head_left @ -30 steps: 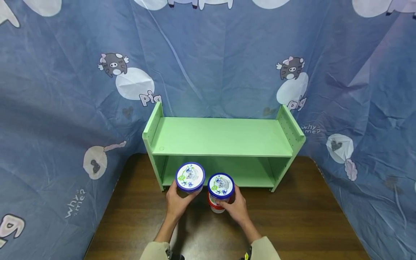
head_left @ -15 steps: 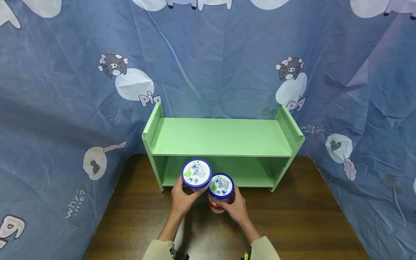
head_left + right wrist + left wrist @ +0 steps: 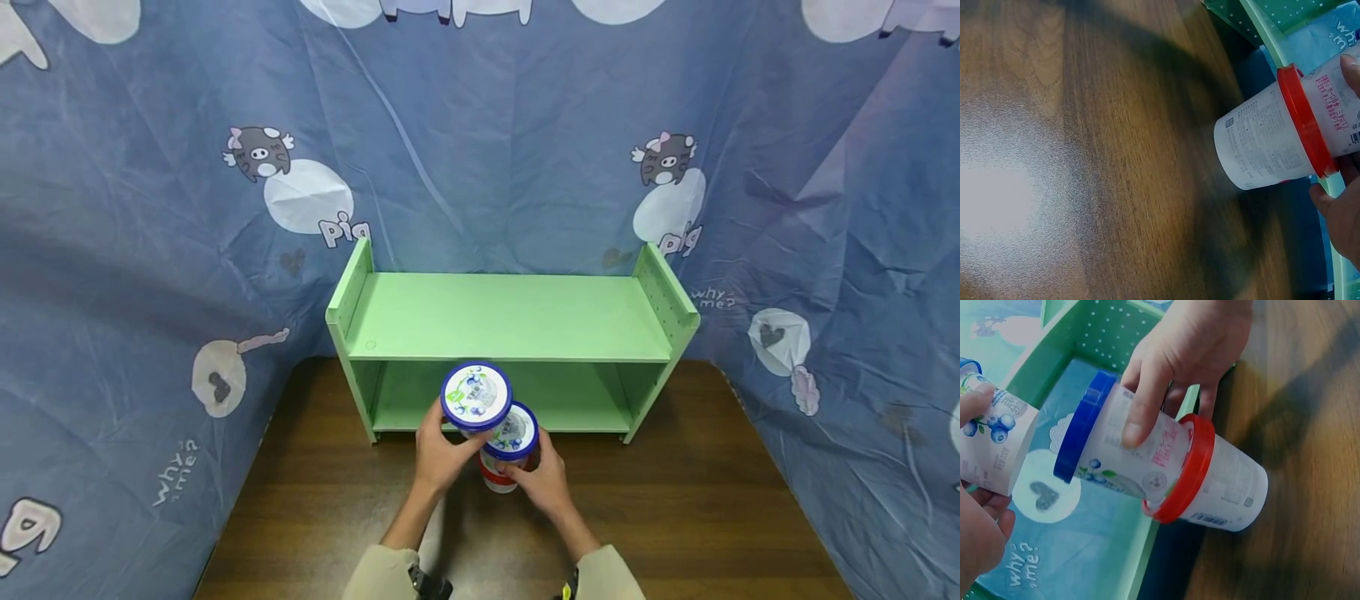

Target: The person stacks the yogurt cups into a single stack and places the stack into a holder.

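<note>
My left hand [image 3: 441,454] grips a white yogurt tub [image 3: 476,395] with a blue lid and blueberry print. It is raised, and its lid overlaps the second tub in the head view. My right hand [image 3: 546,477] holds that second blue-lidded tub [image 3: 1129,440] round its side, thumb in front. Beneath it stands a white tub with a red lid [image 3: 1229,484], the blue-lidded one resting on top. Right fingertips reach down to the red rim in the right wrist view. The left tub's base [image 3: 1013,456] is apart from the stack, near the blue lid's level.
A green two-level shelf [image 3: 510,317] stands right behind the tubs on the brown wooden table [image 3: 315,500]. Its side panels rise above the upper board. Blue cloth with pig prints [image 3: 480,142] hangs behind and on both sides.
My left hand has moved right and slightly away from me with its tub, which now overlaps the stacked tub in the head view. The right hand and the stack have stayed in place.
</note>
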A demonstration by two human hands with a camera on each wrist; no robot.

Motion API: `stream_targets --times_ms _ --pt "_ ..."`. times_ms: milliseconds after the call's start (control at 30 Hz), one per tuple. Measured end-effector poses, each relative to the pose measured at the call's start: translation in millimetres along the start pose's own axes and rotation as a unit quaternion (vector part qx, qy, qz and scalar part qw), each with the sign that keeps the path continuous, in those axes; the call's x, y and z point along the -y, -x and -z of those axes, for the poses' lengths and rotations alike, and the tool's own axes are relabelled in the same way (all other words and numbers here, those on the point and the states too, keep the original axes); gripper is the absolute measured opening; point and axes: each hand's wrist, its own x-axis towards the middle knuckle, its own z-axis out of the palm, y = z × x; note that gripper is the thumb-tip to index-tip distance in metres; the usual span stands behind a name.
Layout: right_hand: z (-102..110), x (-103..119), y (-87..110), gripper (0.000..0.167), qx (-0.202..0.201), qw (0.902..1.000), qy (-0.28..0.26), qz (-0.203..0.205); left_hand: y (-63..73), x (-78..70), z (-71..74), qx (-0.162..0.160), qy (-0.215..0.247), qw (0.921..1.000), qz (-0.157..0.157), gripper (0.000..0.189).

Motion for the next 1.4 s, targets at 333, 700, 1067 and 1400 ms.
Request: stream_targets --times_ms 333,700,1067,1400 --pt "1.4 1.2 1.3 0.085 0.013 0.9997 -0.014 -0.012 0.7 -2.0 -14.2 0.022 0.004 0.9998 -0.004 0.070" --pt "1.1 0.2 1.2 0.084 0.009 0.9999 -0.003 -0.008 1.9 -0.8 -27.2 0.044 0.004 0.9990 -0.007 0.075" --pt "1.6 1.0 0.8 0.086 0.009 0.9999 -0.006 -0.009 2.8 2.7 -34.5 0.048 0.006 0.9988 0.004 0.076" --pt "1.3 1.0 -0.1 0.086 0.002 1.0000 0.001 -0.003 1.9 6.5 -37.7 0.058 0.008 0.9981 0.020 0.078"
